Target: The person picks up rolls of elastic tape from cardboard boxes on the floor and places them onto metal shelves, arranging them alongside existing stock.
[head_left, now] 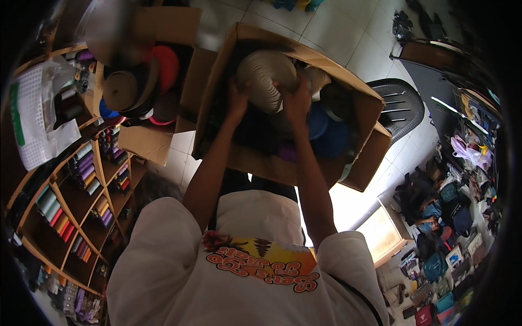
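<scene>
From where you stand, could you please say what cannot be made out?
In the head view:
Some fingers of the left hand and right hand: hidden by the beige roll.
Bottom of the cardboard box: covered by other rolls and shadow.
Part of the black chair: behind the box.
Blue and yellow thing: cut by top edge.

Two hands [237, 103] flank one beige roll [265, 81] near the far edge of one of two cardboard boxes [363, 111]; one black chair [406, 106] stands nearby.

Inside the cardboard box [255, 165], the beige roll [260, 81] partly hid the left hand [237, 99] and right hand [295, 100], both blurred
</scene>
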`<state>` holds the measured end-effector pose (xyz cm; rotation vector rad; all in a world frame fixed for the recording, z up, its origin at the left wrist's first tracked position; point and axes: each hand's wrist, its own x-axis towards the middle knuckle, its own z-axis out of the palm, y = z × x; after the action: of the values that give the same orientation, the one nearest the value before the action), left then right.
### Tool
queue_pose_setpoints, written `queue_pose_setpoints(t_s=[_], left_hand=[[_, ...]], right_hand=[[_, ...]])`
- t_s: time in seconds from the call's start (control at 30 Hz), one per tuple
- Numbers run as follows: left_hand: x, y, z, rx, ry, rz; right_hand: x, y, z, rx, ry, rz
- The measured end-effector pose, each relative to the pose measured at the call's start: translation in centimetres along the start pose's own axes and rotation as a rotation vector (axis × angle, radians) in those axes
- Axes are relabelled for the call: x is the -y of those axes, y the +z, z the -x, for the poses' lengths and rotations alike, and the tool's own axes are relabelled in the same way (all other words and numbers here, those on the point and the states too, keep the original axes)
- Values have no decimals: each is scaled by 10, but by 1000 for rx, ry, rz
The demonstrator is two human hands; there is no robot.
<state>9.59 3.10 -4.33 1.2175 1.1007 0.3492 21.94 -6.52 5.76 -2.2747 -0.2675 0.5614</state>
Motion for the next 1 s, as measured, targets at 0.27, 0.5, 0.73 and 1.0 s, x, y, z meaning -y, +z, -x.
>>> queue_pose_setpoints(t_s=[0.27, 0.5, 0.73, 1.0], left_hand=[[-113, -56, 99, 319, -235, 321], [-136, -61, 154, 567, -56, 168], [-209, -60, 231, 718, 265, -189], [-215, -2, 349, 1120, 576, -388]], right_hand=[[36, -70, 105, -77, -26, -203], [22, -87, 198, -130, 132, -599], [51, -157, 305, -308, 40, -821], [-16, -236, 413, -418, 23, -1036]])
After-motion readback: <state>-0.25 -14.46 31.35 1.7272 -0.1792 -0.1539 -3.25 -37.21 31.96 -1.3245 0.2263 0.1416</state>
